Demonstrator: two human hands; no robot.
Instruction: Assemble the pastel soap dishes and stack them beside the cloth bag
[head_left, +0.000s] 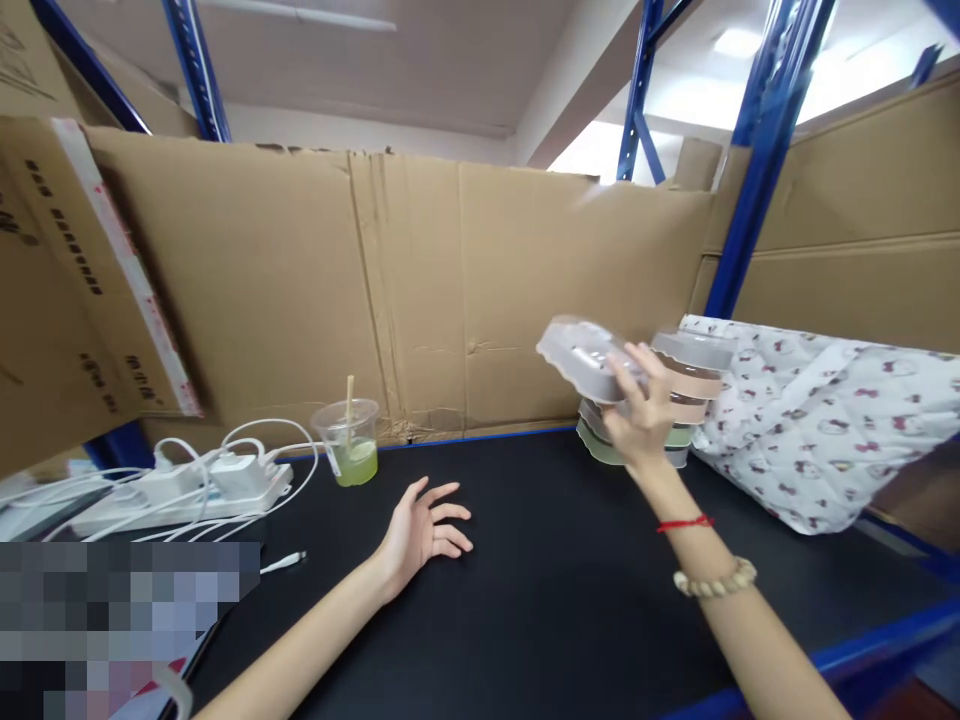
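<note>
My right hand [641,405] grips a translucent grey plastic container with a wavy rim [581,355]. It is tilted and raised in front of the cardboard, slightly blurred. Behind the hand stands a stack of similar wavy-edged containers [694,375] in grey, brown, pinkish and green tones. A green container [598,440] with a greyish one on it sits just left of that stack, partly covered by my hand. Over the middle of the black tabletop [525,580], my left hand [420,530] is open with fingers spread, holding nothing.
A plastic cup [352,455] of green drink with a straw stands at the back left. Beside it lies a white power strip [262,490] with chargers and tangled cables. A quilted patterned bag [825,430] leans at right. Cardboard panels [420,290] wall the back.
</note>
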